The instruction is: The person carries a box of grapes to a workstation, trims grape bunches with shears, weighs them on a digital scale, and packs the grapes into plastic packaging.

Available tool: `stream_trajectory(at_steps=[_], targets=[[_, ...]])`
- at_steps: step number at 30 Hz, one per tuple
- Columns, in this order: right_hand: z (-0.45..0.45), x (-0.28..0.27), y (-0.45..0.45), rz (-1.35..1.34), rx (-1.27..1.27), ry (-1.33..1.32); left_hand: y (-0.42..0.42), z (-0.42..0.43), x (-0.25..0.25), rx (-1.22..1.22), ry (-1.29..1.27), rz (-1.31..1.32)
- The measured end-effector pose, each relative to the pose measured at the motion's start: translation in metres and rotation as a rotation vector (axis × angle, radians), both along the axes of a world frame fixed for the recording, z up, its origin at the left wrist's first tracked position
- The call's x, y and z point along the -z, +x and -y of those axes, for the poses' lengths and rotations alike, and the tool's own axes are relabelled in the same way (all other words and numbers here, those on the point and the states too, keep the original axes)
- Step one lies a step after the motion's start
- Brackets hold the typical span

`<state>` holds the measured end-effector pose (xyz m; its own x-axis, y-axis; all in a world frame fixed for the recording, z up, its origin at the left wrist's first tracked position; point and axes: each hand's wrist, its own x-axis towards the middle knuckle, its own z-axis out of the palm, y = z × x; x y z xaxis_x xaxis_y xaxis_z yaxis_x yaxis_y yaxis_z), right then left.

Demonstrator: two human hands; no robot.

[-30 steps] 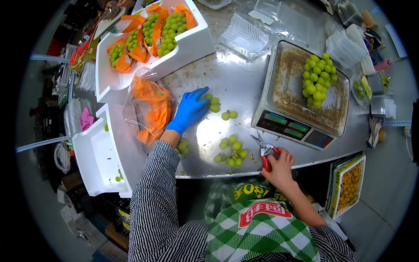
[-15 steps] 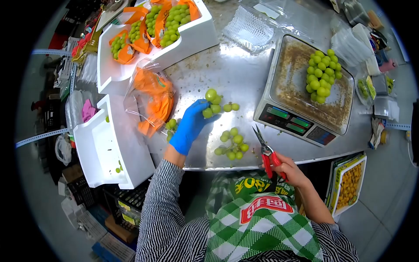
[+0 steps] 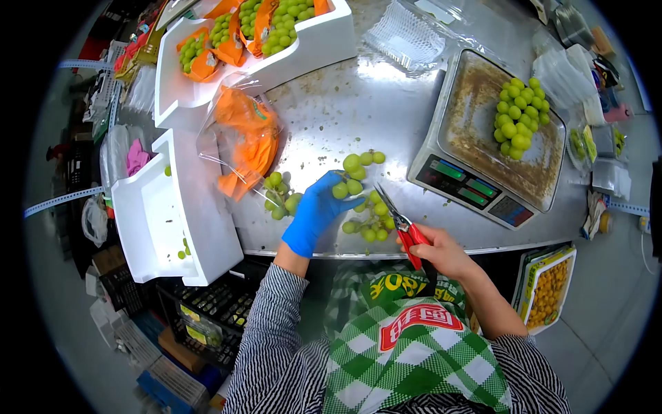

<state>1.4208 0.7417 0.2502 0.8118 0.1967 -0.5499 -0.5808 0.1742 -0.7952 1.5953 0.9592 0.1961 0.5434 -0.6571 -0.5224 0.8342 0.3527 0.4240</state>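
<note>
My left hand [image 3: 319, 212], in a blue glove, is closed on a small sprig of green grapes [image 3: 354, 174], its fingers partly hidden behind the grapes. Red-handled pruning shears [image 3: 407, 231] are gripped in my bare right hand [image 3: 441, 250], blades pointing up and left. Their tips are close to a small grape cluster [image 3: 374, 224] on the metal table. Two grapes [image 3: 373, 158] lie just beyond the sprig. Left of the glove is another small bunch [image 3: 279, 196], partly under clear plastic.
A scale [image 3: 458, 181] bears a large grape bunch [image 3: 522, 119]. Orange-wrapped bunches fill a white foam box [image 3: 321, 45]; an orange bag in clear plastic [image 3: 248, 138] lies before it. A second foam box [image 3: 207, 214] holds a few loose grapes. Clear trays [image 3: 407, 34] lie behind.
My left hand has drawn the sprig nearer to me and slightly right. My right hand has brought the shears left and up, beside the small cluster. The whole view has shifted slightly.
</note>
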Motion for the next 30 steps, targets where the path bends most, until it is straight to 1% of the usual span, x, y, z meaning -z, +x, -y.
stream_trajectory(at_steps=[4,7,10,13,15,21,24,27,30], targets=[[-0.004,0.008,0.001,-0.006,-0.045,-0.023,-0.008,-0.001,-0.002,-0.001,0.051,0.058],[-0.008,-0.002,0.008,-0.045,-0.07,-0.035,-0.009,-0.004,0.0,0.009,0.068,0.115],[-0.013,-0.008,0.015,-0.021,-0.056,-0.059,-0.008,-0.005,0.0,0.034,0.066,0.176],[-0.016,-0.016,0.023,0.045,-0.099,-0.201,-0.007,-0.004,-0.006,0.069,0.093,0.234],[-0.017,-0.018,0.025,0.071,-0.11,-0.249,-0.006,-0.003,-0.01,0.09,0.132,0.274],[-0.018,-0.013,0.026,0.192,-0.095,-0.433,-0.004,-0.003,-0.014,0.174,0.353,0.498],[-0.017,-0.017,0.029,0.229,-0.109,-0.508,-0.003,0.001,-0.024,0.238,0.399,0.609],[-0.017,-0.019,0.031,0.256,-0.11,-0.534,0.001,0.001,-0.024,0.307,0.392,0.722],[-0.017,-0.013,0.029,0.252,-0.082,-0.518,0.004,0.003,-0.017,0.351,0.35,0.781]])
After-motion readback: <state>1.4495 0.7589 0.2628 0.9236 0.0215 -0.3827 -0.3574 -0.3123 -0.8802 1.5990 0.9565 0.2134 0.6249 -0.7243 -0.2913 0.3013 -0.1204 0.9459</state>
